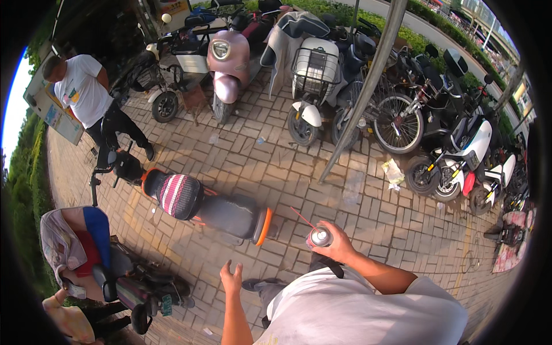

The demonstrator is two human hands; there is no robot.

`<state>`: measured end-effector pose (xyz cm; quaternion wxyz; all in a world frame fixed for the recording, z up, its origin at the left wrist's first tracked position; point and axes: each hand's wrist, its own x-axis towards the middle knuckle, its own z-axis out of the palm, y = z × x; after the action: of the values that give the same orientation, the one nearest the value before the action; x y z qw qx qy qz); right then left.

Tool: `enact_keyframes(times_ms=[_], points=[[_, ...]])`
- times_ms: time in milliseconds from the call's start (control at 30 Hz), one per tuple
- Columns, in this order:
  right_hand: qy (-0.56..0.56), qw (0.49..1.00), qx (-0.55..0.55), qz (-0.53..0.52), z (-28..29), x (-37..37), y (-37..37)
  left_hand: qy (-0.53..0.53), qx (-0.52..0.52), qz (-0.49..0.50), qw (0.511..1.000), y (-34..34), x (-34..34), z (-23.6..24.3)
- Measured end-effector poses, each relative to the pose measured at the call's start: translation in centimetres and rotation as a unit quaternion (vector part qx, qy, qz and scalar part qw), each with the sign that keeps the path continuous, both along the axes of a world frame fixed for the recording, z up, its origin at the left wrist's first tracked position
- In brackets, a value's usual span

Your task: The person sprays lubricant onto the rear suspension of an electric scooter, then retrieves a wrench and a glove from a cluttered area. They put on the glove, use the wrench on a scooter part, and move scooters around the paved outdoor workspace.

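"Watching through the head camera from here, I have my right hand (336,244) wrapped around a spray can (319,236), a little below and right of the frame's centre."

"Why hold it that way?"

"My guess is to leave the top free: I see its silver end facing up at me, and a thin red straw (302,217) sticks out toward the upper left. Gripping the side would keep fingers out of the straw's way. Whether one rests on the nozzle, I can't tell."

"And your left?"

"My left hand (232,278) is at lower centre, fingers apart, holding nothing. I'd say it is kept free for steadying or handling something."

"Where does the can sit against the grip?"

"Inside the curl of the right hand, on the side toward the picture's left, so the straw projects beyond the fingers."

"What's nearest?"

"The orange-trimmed scooter (230,217), left of centre. Its tail end is near the straw's tip, but I see a gap of paving (287,172) between. It stands with its tail toward me, which I think suits access to the rear. Someone in a white T-shirt (86,86) stands by its handlebars, upper left."
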<state>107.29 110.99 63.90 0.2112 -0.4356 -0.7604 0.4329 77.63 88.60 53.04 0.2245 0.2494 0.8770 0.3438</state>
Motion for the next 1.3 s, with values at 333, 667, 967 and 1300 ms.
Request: enact_keyframes(times_ms=[333, 667, 967, 1300], points=[[0.108, 0.974, -0.001, -0.197, -1.4, 11.6, 10.0, -0.014, -0.283, -0.116, 0.952, 20.5, 3.2, 0.7], [0.112, 0.987, -0.079, -0.085, -2.6, 1.3, 20.8, -0.049, -0.283, -0.149, 0.946, 21.1, 2.7, 1.7], [0.154, 0.986, -0.047, 0.042, 0.4, -19.5, 36.8, -0.092, -0.259, -0.153, 0.949, 20.7, 2.0, -0.4], [0.116, 0.968, -0.068, 0.213, -2.0, -39.1, 47.4, -0.555, -0.027, 0.202, 0.806, 23.2, -6.3, -2.0]])
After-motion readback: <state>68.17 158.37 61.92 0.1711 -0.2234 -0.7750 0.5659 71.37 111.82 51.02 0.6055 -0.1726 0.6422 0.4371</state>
